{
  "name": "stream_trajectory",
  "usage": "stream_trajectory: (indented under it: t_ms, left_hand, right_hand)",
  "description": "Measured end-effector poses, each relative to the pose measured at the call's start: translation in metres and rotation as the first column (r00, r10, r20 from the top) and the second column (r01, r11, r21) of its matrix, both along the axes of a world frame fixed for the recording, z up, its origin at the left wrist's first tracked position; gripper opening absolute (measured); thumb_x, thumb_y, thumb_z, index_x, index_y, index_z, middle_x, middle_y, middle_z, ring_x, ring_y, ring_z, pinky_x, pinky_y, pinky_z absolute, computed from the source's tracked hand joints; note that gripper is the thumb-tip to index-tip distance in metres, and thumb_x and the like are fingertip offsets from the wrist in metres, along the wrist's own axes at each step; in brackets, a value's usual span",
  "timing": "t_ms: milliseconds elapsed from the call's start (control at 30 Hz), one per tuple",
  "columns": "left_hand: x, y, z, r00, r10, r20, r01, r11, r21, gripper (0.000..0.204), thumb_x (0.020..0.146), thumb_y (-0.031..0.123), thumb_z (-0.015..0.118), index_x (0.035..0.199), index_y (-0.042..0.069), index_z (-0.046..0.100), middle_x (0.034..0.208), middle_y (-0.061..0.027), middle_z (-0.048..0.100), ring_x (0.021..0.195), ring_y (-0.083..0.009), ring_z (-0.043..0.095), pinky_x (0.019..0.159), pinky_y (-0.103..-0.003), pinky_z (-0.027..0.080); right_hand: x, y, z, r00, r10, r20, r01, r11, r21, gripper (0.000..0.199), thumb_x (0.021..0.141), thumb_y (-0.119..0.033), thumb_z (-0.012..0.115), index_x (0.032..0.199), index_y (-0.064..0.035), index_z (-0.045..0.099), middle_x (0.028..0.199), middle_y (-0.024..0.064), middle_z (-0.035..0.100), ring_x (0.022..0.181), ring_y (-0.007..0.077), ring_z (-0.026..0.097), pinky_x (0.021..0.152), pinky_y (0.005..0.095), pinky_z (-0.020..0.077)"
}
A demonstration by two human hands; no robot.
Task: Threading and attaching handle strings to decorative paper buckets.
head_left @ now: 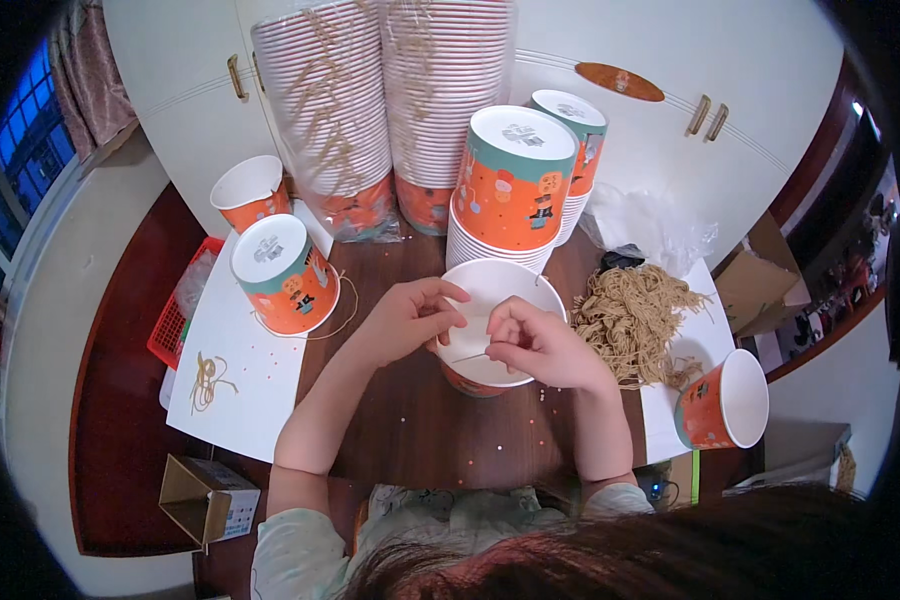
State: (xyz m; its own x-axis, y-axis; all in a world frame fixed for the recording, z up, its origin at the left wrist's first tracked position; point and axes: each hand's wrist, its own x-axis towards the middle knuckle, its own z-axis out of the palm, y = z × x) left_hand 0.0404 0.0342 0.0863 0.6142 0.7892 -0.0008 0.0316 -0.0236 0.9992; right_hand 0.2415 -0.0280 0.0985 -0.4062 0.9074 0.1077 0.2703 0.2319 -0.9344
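Pinching a thin string (467,355) between them over the open paper cup (495,300) at frame centre, the left hand (405,318) and right hand (537,345) could probably let it slip, tipping the cup.

The middle of the table (420,440), low in the frame, is bare dark wood, so a hand can slide in there from below. Higher up, the way is shut: two tall stacks of cups in plastic (385,100) stand like a wall along the top, and a shorter stack of orange cups (510,185) sits just in front (very close to the white bowl (495,290)). On the left, an upside-down cup (285,272) blocks part of the white sheet (240,385). On the right, a pile of brown string (635,320) and a tipped cup (725,400) fill the space.
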Motion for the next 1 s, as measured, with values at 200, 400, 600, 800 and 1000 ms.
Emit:
stream_trajectory:
  t_ms: [200, 400, 600, 800, 1000]
  left_hand:
    - [-0.002, -0.010, 0.001, 0.998, -0.016, -0.067, 0.022, 0.995, 0.100, 0.016, 0.080, 0.004, 0.057, 0.095, 0.000, 0.058, 0.073, -0.0021, 0.059, 0.061, -0.0053, 0.055, 0.052, -0.019, 0.047]
    - [-0.009, -0.018, 0.017, 0.993, 0.053, 0.109, -0.065, 0.992, 0.110, 0.013, 0.080, 0.005, 0.058, 0.092, 0.000, 0.058, 0.074, -0.0029, 0.060, 0.061, -0.0058, 0.056, 0.051, -0.018, 0.046]
    - [-0.008, -0.019, 0.016, 0.959, 0.195, 0.206, -0.218, 0.972, 0.090, 0.011, 0.083, 0.008, 0.056, 0.089, 0.000, 0.058, 0.071, -0.0028, 0.059, 0.059, -0.0058, 0.056, 0.049, -0.018, 0.046]
    - [-0.001, -0.012, 0.001, 0.996, -0.083, -0.020, 0.083, 0.996, -0.027, 0.012, 0.081, 0.011, 0.058, 0.086, 0.000, 0.061, 0.066, -0.0012, 0.057, 0.053, -0.0057, 0.054, 0.045, -0.019, 0.043]
    - [0.001, -0.013, 0.003, 0.983, -0.167, -0.081, 0.169, 0.985, 0.019, 0.008, 0.079, 0.009, 0.060, 0.082, 0.002, 0.060, 0.066, -0.0003, 0.057, 0.052, -0.0048, 0.051, 0.044, -0.018, 0.040]
  right_hand:
    - [0.011, -0.003, 0.012, 0.986, 0.047, -0.158, -0.052, 0.998, -0.024, 0.009, 0.080, 0.001, 0.054, 0.086, -0.0038, 0.050, 0.071, -0.0031, 0.052, 0.058, 0.0014, 0.044, 0.050, 0.0170, 0.0354]
    - [0.009, 0.003, 0.003, 0.996, -0.061, 0.063, 0.035, 0.937, 0.348, 0.013, 0.078, -0.001, 0.052, 0.091, -0.0023, 0.054, 0.073, 0.0019, 0.053, 0.065, 0.0077, 0.051, 0.057, 0.0225, 0.0407]
    - [-0.005, 0.006, -0.001, 0.998, -0.016, 0.065, -0.011, 0.921, 0.389, 0.013, 0.078, 0.000, 0.052, 0.090, -0.0024, 0.054, 0.082, 0.0067, 0.057, 0.075, 0.0152, 0.056, 0.067, 0.0265, 0.0438]
    - [-0.017, 0.008, -0.008, 0.992, -0.123, -0.039, 0.128, 0.901, 0.414, 0.010, 0.077, 0.000, 0.053, 0.086, -0.0029, 0.055, 0.079, 0.0067, 0.057, 0.074, 0.0162, 0.056, 0.065, 0.0274, 0.0438]
    - [-0.014, 0.014, -0.014, 0.985, -0.165, -0.053, 0.169, 0.841, 0.514, 0.009, 0.073, 0.001, 0.054, 0.080, -0.0036, 0.057, 0.079, 0.0074, 0.058, 0.075, 0.0204, 0.058, 0.065, 0.0281, 0.0438]
